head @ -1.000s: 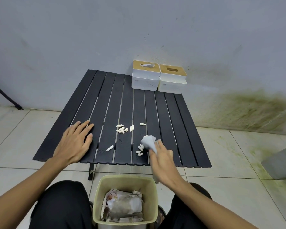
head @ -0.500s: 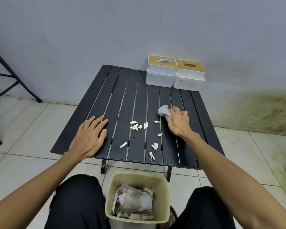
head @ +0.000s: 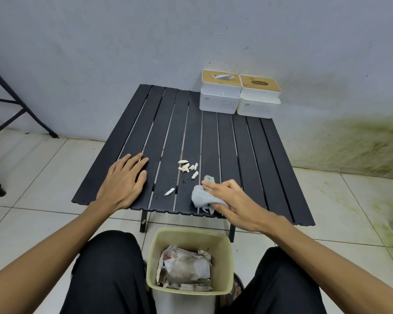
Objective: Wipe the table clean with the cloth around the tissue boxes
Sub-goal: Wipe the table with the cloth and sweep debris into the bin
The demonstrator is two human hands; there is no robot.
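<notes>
The right hand [head: 233, 201] holds the bunched grey cloth [head: 202, 197] against the black slatted table [head: 268, 159] near its front edge, while the left hand [head: 123, 180] lies flat, fingers spread, by the left edge.

Cloth [head: 202, 197] under right hand [head: 234, 203]

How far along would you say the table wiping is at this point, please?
Partly done. The far slats of the table in front of the tissue boxes look free of scraps. In hand: the right hand presses the cloth down near the front edge, above the bin, while the left hand lies flat. Left: a cluster of white scraps mid-table and one stray scrap.
</notes>
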